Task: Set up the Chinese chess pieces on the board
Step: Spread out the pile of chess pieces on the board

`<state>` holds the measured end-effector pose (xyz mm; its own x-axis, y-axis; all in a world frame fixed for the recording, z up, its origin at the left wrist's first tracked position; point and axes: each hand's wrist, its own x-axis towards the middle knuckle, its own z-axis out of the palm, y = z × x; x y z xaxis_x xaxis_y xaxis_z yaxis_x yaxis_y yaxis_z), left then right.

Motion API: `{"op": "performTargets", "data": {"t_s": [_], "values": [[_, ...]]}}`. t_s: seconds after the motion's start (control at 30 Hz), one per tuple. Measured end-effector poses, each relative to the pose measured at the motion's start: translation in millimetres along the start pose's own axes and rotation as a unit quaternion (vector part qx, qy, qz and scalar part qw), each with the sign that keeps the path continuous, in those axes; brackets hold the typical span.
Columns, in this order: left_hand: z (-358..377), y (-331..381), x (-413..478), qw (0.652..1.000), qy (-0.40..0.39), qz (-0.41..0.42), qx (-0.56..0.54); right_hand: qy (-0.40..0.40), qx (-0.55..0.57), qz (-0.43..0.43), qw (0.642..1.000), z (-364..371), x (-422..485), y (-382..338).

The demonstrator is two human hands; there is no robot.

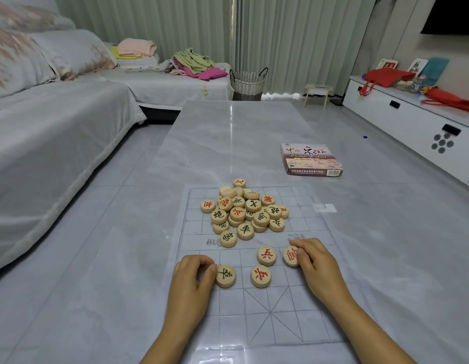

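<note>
Beyond both hands, a piece pile crowds the board.

your grey marble-look table carries the thin transparent chess board sheet near you and a chinese chess box beyond it to the right.

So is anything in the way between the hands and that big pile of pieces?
Not really. The left hand touches a green-lettered piece and the right hand touches a red-lettered piece. Two more red pieces lie between the hands, but bare board leads up to the pile.
</note>
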<state>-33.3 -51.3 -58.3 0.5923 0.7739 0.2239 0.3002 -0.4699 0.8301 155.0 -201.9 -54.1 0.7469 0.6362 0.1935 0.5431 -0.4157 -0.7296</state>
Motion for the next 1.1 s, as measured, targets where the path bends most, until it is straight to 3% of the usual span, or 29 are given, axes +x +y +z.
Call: {"op": "performTargets", "data": {"t_s": [0.2,0.53,0.63,0.77,0.9,1.1], "values": [[-0.2,-0.8,-0.7,1.0,0.002,0.003,0.002,-0.004,-0.034,-0.029,0.999,1.1,3.0,-2.3],[-2.1,1.0,-0.9,1.0,0.003,-0.009,-0.013,-0.055,-0.181,-0.122,0.974,31.2,75.6,-44.4],[-3.0,0.2,-0.3,1.0,0.0,-0.009,-0.019,-0.059,-0.193,-0.107,0.974,28.7,77.3,-43.7],[-2.7,-0.2,-0.1,0.999,0.005,-0.015,-0.029,0.006,-0.138,-0.047,0.989,-1.4,60.5,-26.4],[-0.4,0.9,4.2,0.998,-0.012,-0.042,-0.035,-0.028,-0.106,0.032,0.993,-17.7,35.1,8.7],[6.8,26.8,46.0,0.999,-0.033,-0.029,-0.005,-0.008,-0.113,0.005,0.994,-11.0,28.7,17.1]]}}
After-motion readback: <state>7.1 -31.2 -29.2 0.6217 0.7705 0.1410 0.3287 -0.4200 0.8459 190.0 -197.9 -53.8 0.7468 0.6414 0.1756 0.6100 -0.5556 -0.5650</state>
